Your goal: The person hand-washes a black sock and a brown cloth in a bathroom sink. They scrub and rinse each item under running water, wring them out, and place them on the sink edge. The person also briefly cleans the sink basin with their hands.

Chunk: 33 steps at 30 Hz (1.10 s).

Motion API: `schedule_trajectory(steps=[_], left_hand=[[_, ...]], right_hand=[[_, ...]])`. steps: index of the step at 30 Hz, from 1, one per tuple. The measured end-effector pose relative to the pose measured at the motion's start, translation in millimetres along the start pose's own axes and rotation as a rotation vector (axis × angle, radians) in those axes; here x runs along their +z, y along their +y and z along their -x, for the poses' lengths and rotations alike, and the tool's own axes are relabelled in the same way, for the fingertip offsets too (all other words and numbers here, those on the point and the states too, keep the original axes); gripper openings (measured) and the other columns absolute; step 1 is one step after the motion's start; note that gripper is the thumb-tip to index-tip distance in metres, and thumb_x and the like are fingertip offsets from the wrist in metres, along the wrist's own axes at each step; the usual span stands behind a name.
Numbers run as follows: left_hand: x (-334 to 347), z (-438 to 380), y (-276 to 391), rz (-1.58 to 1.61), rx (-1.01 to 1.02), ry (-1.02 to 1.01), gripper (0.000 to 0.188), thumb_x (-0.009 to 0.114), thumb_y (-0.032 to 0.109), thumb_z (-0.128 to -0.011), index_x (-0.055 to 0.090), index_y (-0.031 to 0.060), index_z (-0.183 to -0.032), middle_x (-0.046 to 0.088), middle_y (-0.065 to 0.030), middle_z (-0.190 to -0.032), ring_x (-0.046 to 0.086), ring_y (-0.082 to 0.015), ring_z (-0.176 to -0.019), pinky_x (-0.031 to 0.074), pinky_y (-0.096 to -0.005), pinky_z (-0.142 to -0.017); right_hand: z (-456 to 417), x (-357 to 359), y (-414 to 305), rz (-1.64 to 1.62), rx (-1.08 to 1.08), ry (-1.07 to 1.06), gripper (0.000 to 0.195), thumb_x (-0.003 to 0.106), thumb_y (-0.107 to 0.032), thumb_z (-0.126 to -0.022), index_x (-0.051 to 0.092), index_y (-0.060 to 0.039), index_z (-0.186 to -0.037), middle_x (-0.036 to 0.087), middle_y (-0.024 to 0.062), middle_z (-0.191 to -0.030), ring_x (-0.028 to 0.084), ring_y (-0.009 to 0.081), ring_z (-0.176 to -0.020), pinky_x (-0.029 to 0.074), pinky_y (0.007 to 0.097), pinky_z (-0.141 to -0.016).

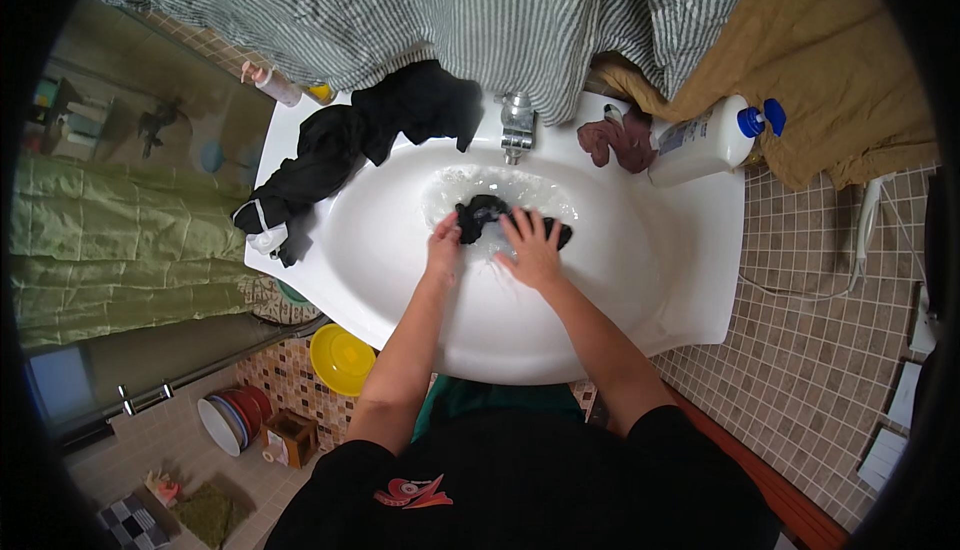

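Observation:
A wet black cloth (480, 214) lies in the sudsy water (442, 190) at the bottom of the white washbasin (382, 280). My left hand (444, 242) grips its left end between thumb and fingers. Spread flat over the right part of the cloth, my right hand (534, 250) has its fingers apart and hides some of it. Behind both hands stands a chrome faucet (517, 126). Whether the faucet runs cannot be made out.
Dark clothing (330, 141) drapes over the basin's left rim. A maroon cloth (619, 141) and a white bottle with a blue cap (701, 145) sit at the right. Striped fabric (510, 17) hangs above the faucet. A yellow basin (343, 358) is below left.

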<state>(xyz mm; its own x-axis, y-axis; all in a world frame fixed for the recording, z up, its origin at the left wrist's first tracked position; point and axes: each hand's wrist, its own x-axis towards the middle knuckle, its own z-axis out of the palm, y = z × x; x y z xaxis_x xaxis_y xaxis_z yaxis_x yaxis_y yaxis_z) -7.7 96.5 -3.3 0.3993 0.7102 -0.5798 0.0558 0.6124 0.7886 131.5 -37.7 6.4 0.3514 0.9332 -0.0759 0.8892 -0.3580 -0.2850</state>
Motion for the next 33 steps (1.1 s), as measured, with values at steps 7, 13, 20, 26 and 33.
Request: schedule_trajectory(steps=[7,13,20,26,33], left_hand=[[-11.2,6.7,4.8,0.140,-0.195,0.175,0.047,0.050,0.027,-0.091,0.040,0.0175,-0.135,0.051,-0.0010,-0.113,0.048,-0.0160,-0.097,0.045,-0.0403,-0.076],[13.0,3.1,3.7,0.568,-0.522,-0.174,0.044,0.057,0.050,-0.084,0.055,0.0153,-0.112,0.058,-0.0066,-0.105,0.056,-0.0252,-0.095,0.048,-0.0495,-0.080],[26.2,19.2,29.6,0.551,-0.511,-0.178,0.037,0.053,0.048,-0.088,0.060,0.0130,-0.080,0.061,-0.0031,-0.070,0.058,-0.0178,-0.059,0.048,-0.0310,-0.053],[36.2,31.4,-8.4,0.670,-0.463,-0.315,0.047,0.040,0.050,-0.092,0.057,0.0093,-0.076,0.058,-0.0063,-0.064,0.057,-0.0199,-0.064,0.048,-0.0345,-0.055],[32.7,64.4,8.9,0.083,-0.424,-0.267,0.026,0.042,0.029,-0.094,0.058,0.0094,-0.099,0.057,-0.0020,-0.073,0.052,-0.0106,-0.060,0.042,-0.0254,-0.047]], right_hand=[[-27.9,-13.1,2.7,-0.059,0.451,0.096,0.058,0.075,-0.021,-0.063,0.049,-0.0176,-0.115,0.045,0.0077,-0.117,0.047,0.0275,-0.111,0.040,0.0489,-0.085],[-31.0,20.0,-50.9,-0.978,0.339,-0.039,0.036,0.063,-0.012,-0.070,0.056,-0.0113,-0.105,0.056,0.0160,-0.100,0.059,0.0332,-0.083,0.049,0.0402,-0.072],[20.1,-82.2,-116.7,-0.599,0.107,0.143,0.017,0.064,-0.025,-0.073,0.060,-0.0092,-0.076,0.050,0.0121,-0.088,0.058,0.0359,-0.065,0.047,0.0456,-0.056],[-10.0,-43.7,-99.2,-0.571,0.310,0.435,0.045,0.047,-0.035,-0.087,0.061,-0.0012,-0.061,0.058,0.0176,-0.057,0.054,0.0342,-0.048,0.041,0.0455,-0.048],[-42.5,-7.6,-34.3,-0.427,0.598,0.185,0.041,0.048,-0.035,-0.087,0.067,-0.0054,-0.066,0.063,0.0174,-0.084,0.060,0.0397,-0.069,0.047,0.0478,-0.063]])
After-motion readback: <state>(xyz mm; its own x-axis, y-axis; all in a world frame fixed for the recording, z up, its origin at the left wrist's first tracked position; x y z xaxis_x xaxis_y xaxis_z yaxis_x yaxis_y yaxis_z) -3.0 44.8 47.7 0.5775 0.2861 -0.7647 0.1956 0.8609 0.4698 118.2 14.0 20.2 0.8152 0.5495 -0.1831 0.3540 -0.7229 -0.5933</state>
